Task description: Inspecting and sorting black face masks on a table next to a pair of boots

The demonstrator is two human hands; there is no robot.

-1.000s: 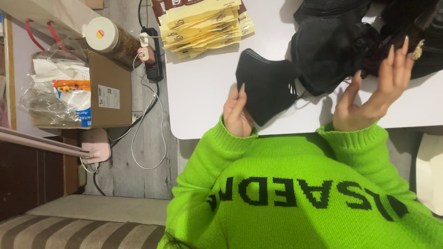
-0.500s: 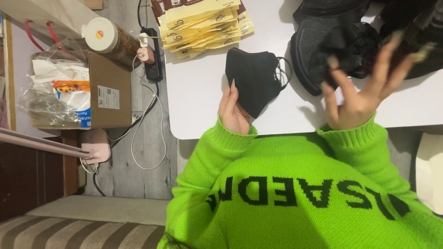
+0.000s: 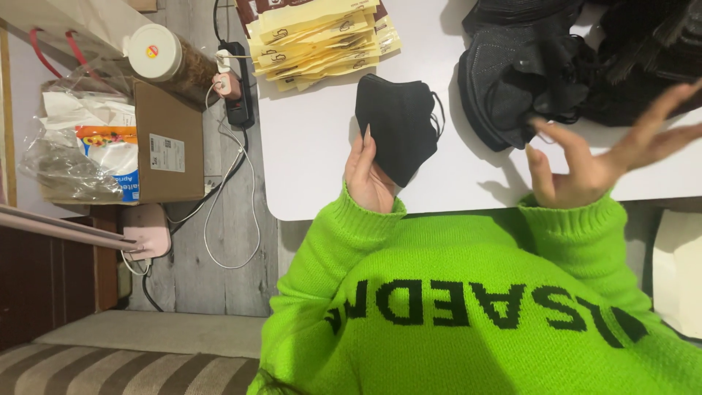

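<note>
White tabletop (image 3: 322, 168) is bearing a black face mask (image 3: 398, 124) gripped by the left hand (image 3: 368, 179), while the open right hand (image 3: 607, 157) is hovering at three o'clock, grey plank floor (image 3: 219, 219) at nine.

A black face mask (image 3: 398, 124) lies flat on the white surface (image 3: 314, 153), folded in half. It has a wide, rounded shape with a point at its near end. A thin black ear loop sticks out on its right side. The left hand (image 3: 368, 179) holds it by the near left edge, with fingers against the cloth. To the right, well apart from it, sits a messy pile of black masks (image 3: 526, 80). They are heaped on each other near the far edge.
</note>
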